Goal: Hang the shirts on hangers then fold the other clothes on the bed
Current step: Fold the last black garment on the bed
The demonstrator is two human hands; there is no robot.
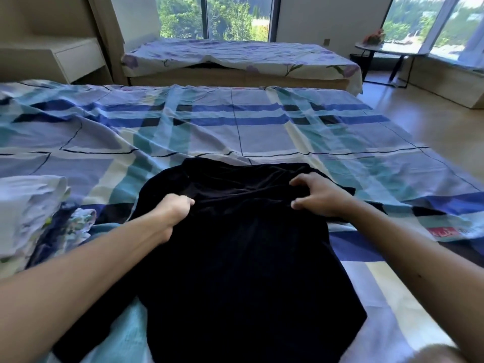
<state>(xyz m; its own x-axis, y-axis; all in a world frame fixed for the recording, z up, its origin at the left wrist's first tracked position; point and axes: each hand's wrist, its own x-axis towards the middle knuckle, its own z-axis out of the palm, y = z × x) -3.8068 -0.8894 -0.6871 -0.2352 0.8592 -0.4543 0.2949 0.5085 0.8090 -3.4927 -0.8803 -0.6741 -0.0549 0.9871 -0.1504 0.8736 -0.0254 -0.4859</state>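
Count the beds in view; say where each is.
2. The near bed, in a plaid sheet, lies under the black garment that the left hand and right hand grip. The far bed, in a floral sheet, stands below the window.

**Soft matt cloth on the beds, smooth hard surfaces around them**

The black velvety cloth garment (235,244) looks matt and short-piled, with a faint sheen only along the creases near its upper edge. The blue, teal and cream checked cloth bed sheet (235,127) under it is thin woven fabric, matt and rumpled into fine wrinkles. The pale folded cloth pile (26,205) at the left is also matt and creased. The white and lilac flowered cloth sheet (235,53) on the far bed is matt and lies smoother. The pale wooden floor (432,132) is smooth with a low gloss where window light falls. The white boxy drawer unit (78,60) has a smooth matt face. The small round side table (366,45) has thin dark legs, metal by their look, and a glossy top.
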